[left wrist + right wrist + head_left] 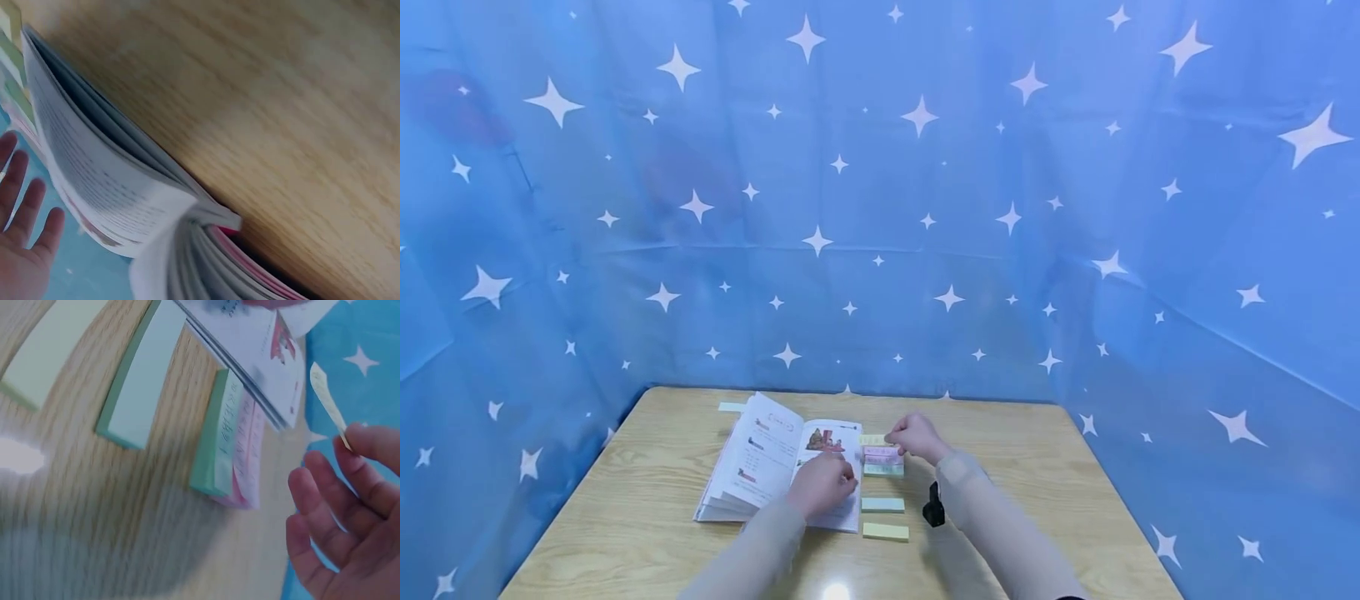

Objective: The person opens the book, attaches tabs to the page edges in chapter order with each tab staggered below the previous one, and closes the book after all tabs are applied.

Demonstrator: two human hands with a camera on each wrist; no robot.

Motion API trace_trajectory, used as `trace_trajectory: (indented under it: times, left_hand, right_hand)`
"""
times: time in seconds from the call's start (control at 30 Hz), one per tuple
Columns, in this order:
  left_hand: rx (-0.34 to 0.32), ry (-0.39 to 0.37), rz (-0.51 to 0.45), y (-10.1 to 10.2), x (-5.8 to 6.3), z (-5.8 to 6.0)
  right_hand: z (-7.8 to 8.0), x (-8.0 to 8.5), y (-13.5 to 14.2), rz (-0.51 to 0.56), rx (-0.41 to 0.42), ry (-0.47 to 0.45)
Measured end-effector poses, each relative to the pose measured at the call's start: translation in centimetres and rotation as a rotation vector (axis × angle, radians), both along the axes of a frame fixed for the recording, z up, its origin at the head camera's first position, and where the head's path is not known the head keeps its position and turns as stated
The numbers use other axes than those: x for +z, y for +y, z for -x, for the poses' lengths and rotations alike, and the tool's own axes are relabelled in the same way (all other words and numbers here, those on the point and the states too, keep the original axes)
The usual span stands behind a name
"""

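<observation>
An open book (767,454) with print and coloured pictures lies on the table. My left hand (825,483) is over its right page, its fingers fairly straight and spread in the left wrist view; whether they touch the paper I cannot tell. To the right of the book, my right hand (919,437) pinches a thin yellow sticky note (326,394) by one end, between thumb and index finger. Writing shows on the raised note. Below that hand, a pink sticky-note pad (247,456) and a green sticky-note pad (215,437), both written on, sit beside the page edge.
Nearer the front lie a blank pale green pad (883,505) and a pale yellow pad (886,532). A pale strip (732,407) shows past the book's far left corner. Behind the wooden table (1000,467) hangs a blue curtain (880,192) with white stars.
</observation>
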State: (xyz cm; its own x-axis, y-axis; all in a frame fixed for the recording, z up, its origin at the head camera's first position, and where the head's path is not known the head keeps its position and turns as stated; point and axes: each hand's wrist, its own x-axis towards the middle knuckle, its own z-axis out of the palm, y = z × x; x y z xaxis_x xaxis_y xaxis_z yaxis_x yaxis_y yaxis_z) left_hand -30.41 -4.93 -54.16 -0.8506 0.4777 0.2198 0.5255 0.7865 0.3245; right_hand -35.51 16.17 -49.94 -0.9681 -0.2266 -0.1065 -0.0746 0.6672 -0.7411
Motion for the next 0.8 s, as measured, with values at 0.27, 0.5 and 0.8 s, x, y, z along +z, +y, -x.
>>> trace_trajectory:
  times: [0.27, 0.5, 0.8]
  left_hand:
    - [0.144, -0.127, -0.019, -0.7, -0.8, 1.9]
    - [0.116, -0.218, 0.007, -0.6, -1.4, 1.2]
    - [0.138, -0.166, 0.085, -0.5, -2.0, 2.2]
  right_hand:
    - [0.7, -1.6, -0.5, 0.035, -0.066, -0.109]
    - [0.2, -2.6, -1.2, -0.024, -0.075, -0.121]
    - [1.4, -3.3, -2.1, -0.042, -0.140, -0.108]
